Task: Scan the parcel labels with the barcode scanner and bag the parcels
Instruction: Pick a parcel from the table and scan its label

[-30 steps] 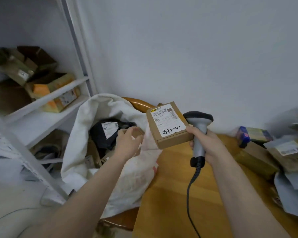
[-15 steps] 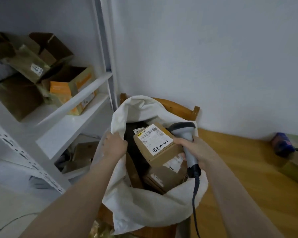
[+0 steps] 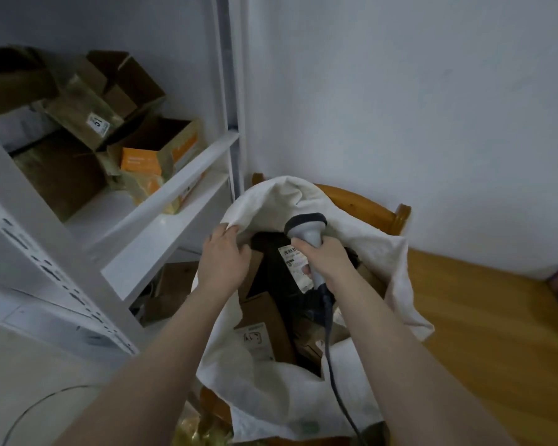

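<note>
Soft, matt off-white cloth, creased and faintly rough, for the bag (image 3: pixel 361 239). Grey plastic with a dull sheen on the barcode scanner (image 3: pixel 306 228), trailing a smooth rubbery cable (image 3: pixel 331 358). Matt brown cardboard on the parcels (image 3: pixel 264 313) inside, white paper labels (image 3: pixel 295 262) stuck on a black, slightly glossy plastic mailer (image 3: pixel 271 275). Varnished, glossy orange-brown wood on the worktop (image 3: pixel 490 333) and chair back (image 3: pixel 364 207). White painted metal on the shelf (image 3: pixel 171 217), smooth and satin; worn, dull cardboard boxes (image 3: pixel 74 123) there.

White cloth bag (image 3: pixel 361 239), black parcel (image 3: pixel 271 272) with a white barcoded label (image 3: pixel 295 262), brown cartons (image 3: pixel 264 317), grey scanner (image 3: pixel 306 228), orange-brown wooden surface (image 3: pixel 496 333), white shelf (image 3: pixel 161 201).
</note>
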